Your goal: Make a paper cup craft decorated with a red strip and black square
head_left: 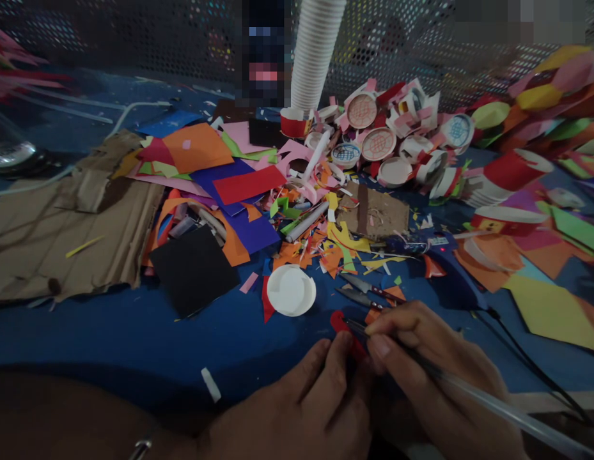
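Note:
A small red paper piece (339, 321) with a rounded end lies at the table's near side. My left hand (297, 402) holds it, with fingertips pressed on its lower part; the thumb is mostly hidden. My right hand (435, 364) is closed around a slim pen with a see-through barrel (488, 399). Its dark tip touches or hovers just over the red piece; I cannot tell which. Just beyond the hands lie scissors (361, 291) with dark blades. A white paper cup disc (291, 291) rests left of them, over a red scrap.
Behind lie paper scraps (306, 249), a black square (195, 271) and cardboard (71, 236). Several cut paper cups (378, 144) are heaped beside a tall cup stack (318, 51). At right, a blue glue gun (450, 268) with a cord sits near coloured sheets (555, 310).

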`<state>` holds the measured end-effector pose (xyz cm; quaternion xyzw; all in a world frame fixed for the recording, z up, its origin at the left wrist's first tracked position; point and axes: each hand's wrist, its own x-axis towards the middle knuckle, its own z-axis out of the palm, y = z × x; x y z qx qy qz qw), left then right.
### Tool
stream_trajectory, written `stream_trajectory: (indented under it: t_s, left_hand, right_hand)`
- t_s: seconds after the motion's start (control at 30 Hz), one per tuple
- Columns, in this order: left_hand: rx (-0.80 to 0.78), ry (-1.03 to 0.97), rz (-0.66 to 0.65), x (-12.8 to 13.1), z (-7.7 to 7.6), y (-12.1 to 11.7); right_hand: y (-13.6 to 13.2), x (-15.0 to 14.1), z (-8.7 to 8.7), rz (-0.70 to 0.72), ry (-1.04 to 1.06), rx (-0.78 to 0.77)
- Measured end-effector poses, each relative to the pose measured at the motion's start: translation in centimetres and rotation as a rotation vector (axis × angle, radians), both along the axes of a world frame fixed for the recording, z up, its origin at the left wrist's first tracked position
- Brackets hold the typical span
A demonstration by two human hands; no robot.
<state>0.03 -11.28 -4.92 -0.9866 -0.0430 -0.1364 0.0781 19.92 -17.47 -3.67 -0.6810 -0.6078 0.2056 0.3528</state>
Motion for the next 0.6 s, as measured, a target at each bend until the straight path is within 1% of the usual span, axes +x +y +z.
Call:
stream_trajectory:
  t_s: [0.1, 0.33, 0.6]
  left_hand:
    - [0.003, 0.002, 0.003, 0.01, 0.13, 0.02]
    - [0.011, 0.011, 0.005, 0.21, -0.08, -0.04]
    - [0.007, -0.011, 0.008, 0.03, 0.02, 0.04]
  right_hand:
    - [0.00, 0.30, -0.03, 0.031, -0.014, 0.015]
    - [0.23, 0.45, -0.10, 0.044, -0.037, 0.038]
    - [0.04, -0.43, 0.17, -0.042, -0.005, -0.013]
